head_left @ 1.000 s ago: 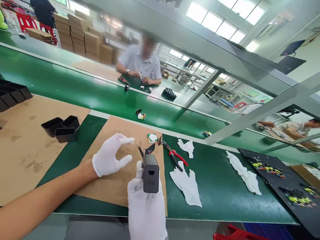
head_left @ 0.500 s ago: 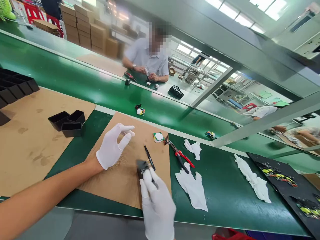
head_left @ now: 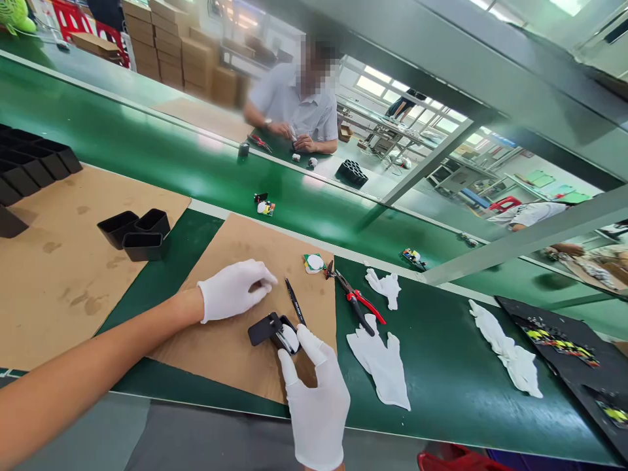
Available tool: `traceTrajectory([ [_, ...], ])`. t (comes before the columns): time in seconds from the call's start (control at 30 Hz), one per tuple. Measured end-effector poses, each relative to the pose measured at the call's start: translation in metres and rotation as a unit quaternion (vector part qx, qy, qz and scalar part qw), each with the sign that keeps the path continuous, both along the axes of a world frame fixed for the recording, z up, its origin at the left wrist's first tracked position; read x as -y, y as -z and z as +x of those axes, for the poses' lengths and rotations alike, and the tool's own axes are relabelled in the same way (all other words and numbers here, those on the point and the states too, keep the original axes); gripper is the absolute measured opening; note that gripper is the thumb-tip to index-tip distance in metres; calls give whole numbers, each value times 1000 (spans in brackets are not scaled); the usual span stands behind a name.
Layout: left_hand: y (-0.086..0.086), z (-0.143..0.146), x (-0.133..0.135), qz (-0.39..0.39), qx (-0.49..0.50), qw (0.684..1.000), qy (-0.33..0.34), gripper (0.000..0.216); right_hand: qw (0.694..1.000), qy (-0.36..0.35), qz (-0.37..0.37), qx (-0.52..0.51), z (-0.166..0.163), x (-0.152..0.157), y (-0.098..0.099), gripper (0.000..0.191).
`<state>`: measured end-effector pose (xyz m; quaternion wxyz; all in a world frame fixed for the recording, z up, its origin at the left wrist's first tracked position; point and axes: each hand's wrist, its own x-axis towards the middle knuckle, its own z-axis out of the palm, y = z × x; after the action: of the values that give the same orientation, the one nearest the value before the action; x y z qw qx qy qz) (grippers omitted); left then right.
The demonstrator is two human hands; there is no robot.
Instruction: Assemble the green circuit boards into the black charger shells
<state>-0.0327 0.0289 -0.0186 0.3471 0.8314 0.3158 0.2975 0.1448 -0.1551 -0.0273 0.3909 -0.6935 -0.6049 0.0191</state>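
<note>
My right hand point(head_left: 318, 399), in a white glove, has thumb and index finger on opposite sides of a small black plastic case point(head_left: 271, 329). A flat black part sticks out to the case's left, and a round white piece shows inside. The case is low over the brown paper. My left hand point(head_left: 238, 288), also gloved, hovers over the paper with its fingertips drawn together; nothing shows between them. A black pen point(head_left: 295, 302) lies just beyond the case. Farther right are a green and white round part point(head_left: 314, 263) and red-handled pliers point(head_left: 356, 297).
Loose white gloves point(head_left: 383, 363) lie right of the paper. Several black housings point(head_left: 142, 246) stand to the left. A conveyor belt point(head_left: 206, 176) carries small circuit boards point(head_left: 265, 208). Across it, a co-worker point(head_left: 299, 108) handles small parts. A slanting metal post point(head_left: 432, 160) rises at the right.
The black case has moved slightly left and turned so its inside shows. My right thumb and index finger have spread around it. My left hand has shifted right and lower, its fingertips closer together.
</note>
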Motion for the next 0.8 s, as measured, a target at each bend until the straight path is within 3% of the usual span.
traceTrajectory([
  [0.13,0,-1,4,32,-59,987,143,46,1000,-22,8,10,-1,0,3,36],
  [0.23,0,6,12,26,-70,977,198,51,999,-38,19,14,-1,-1,1,31],
  [0.3,0,10,15,17,-57,975,212,48,999,-38,11,16,0,-3,-4,29],
  [0.43,0,11,15,23,-48,972,229,44,995,-59,-64,56,5,-13,-16,54],
  [0.5,-1,10,14,26,-47,973,225,46,989,-93,-98,67,6,-18,-19,57],
  [0.6,-2,8,16,25,-41,974,220,46,987,-111,-109,38,8,-21,-16,52],
  [0.8,0,10,18,31,-31,977,210,42,990,-136,-45,5,11,-18,-4,31],
])
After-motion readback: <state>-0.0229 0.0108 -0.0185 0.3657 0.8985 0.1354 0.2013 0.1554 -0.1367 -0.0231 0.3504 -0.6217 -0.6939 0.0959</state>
